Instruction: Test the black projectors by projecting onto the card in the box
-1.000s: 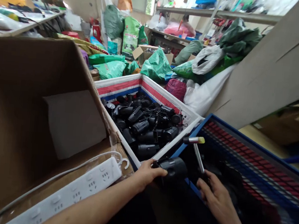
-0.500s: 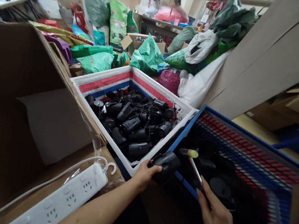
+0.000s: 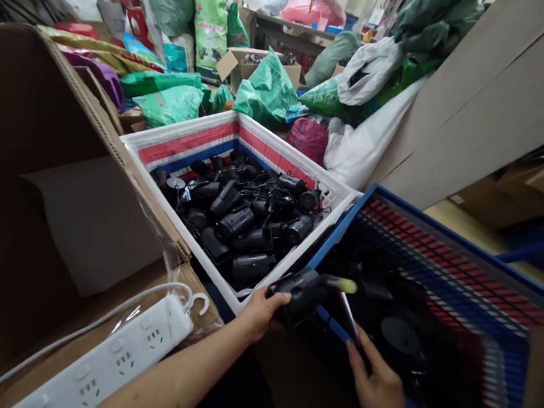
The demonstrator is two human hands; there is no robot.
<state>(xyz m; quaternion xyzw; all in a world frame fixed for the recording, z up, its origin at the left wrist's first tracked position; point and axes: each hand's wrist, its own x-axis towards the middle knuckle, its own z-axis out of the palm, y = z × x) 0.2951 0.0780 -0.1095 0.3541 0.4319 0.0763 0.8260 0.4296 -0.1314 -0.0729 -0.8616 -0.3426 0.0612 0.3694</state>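
Observation:
My left hand [image 3: 264,315] grips a black cylindrical housing [image 3: 300,295], held sideways at the near corner between the two crates. In my right hand [image 3: 378,374] is a small hammer [image 3: 348,315] with a shiny metal handle and a yellow-tipped head. That head lies close to the housing's right end; whether the two touch I cannot tell. Similar black housings [image 3: 236,221] with thin cords lie heaped in the white crate [image 3: 199,258]. More dark parts [image 3: 401,335] sit in the shadowed blue crate [image 3: 446,237] under and beyond my right hand.
An open cardboard box [image 3: 71,95] stands at the left. On cardboard in front of it lies a white power strip [image 3: 117,356] with its cable. Green sacks [image 3: 266,94] and a white sack [image 3: 369,136] are piled behind the crates. A slanted grey panel [image 3: 458,113] rises at the right.
The hammer has moved left, its head now nearer the housing's right end. The housing has shifted slightly left and up in the picture, and the whole view has shifted a little.

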